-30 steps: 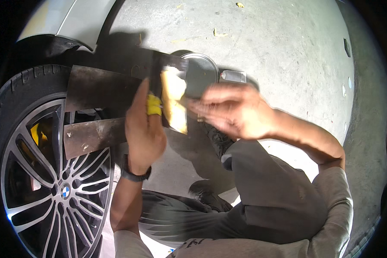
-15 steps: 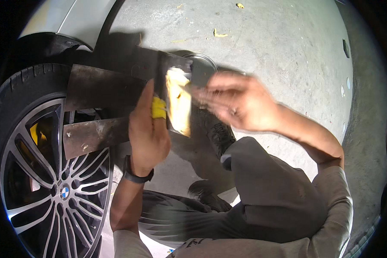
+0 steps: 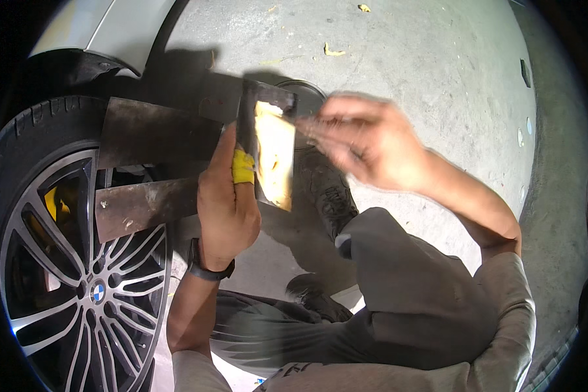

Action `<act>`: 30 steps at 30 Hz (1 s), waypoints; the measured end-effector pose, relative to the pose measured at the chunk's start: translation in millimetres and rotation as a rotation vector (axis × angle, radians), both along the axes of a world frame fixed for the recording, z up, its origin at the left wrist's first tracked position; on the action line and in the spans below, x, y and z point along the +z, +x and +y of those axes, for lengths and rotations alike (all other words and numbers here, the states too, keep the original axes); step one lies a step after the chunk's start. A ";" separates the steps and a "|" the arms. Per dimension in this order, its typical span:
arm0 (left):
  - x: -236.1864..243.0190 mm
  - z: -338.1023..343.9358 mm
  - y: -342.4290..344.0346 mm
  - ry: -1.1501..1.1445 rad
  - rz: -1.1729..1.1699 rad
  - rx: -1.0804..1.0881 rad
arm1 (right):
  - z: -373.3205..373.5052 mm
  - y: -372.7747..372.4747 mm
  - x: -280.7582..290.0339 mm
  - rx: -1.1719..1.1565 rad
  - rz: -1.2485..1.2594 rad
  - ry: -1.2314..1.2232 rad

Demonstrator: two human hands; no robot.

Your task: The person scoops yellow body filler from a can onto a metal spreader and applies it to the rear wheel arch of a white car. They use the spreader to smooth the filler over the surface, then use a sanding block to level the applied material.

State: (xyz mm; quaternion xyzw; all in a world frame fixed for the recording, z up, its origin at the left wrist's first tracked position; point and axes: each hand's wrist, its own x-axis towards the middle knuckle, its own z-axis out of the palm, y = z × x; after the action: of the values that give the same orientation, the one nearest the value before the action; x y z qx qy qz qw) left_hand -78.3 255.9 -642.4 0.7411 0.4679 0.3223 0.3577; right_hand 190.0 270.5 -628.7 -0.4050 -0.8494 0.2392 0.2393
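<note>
My left hand [image 3: 228,209], with a dark watch on its wrist, is closed around flat dark metal plates like filler spreaders. An upper plate [image 3: 153,134] and a lower plate [image 3: 144,206] stick out leftward from it. Yellow material [image 3: 243,167] sits at its fingers. Just right of these stands a dark plate [image 3: 246,108] coated with a thick, brightly lit layer of pale yellow paste [image 3: 276,153]. My right hand [image 3: 375,144] is closed at the plate's right edge, fingers pressed together and blurred. Whatever they grip cannot be made out.
A car wheel [image 3: 91,287] with a black tyre stands close at the left, below a light body panel [image 3: 121,36]. Behind the plate a round rim [image 3: 307,85] shows on the concrete floor. Yellow scraps [image 3: 334,50] lie farther off. My shoe [image 3: 333,202] is below my hands.
The coated plate was blurred and now looks sharper, shifted slightly right. My right hand has moved a little upward beside it. My left hand stays nearly in place.
</note>
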 end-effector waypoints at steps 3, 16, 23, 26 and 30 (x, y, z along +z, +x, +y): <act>3.2 0.3 1.2 -0.054 -0.052 0.160 | -2.1 -0.8 -5.2 0.278 0.010 0.099; -3.3 -2.3 -3.5 0.071 0.034 0.028 | -6.7 -2.5 -3.5 0.025 -0.015 0.055; -1.6 -9.4 -1.2 -0.138 -0.154 0.261 | -15.9 0.7 -4.1 0.017 0.212 0.252; 3.9 -21.6 5.4 -0.061 -0.060 0.289 | -11.0 -2.4 -5.0 0.090 0.239 0.557; 11.7 -31.0 2.4 -0.134 -0.159 0.247 | -7.4 -3.0 -16.6 0.129 0.232 0.566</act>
State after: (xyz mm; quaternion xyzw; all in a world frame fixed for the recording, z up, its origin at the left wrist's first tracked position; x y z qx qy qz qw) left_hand -75.9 225.0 -630.7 0.6244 0.5464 0.3894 0.3999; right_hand 186.9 263.1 -645.3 -0.2375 -0.8733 0.0524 0.4221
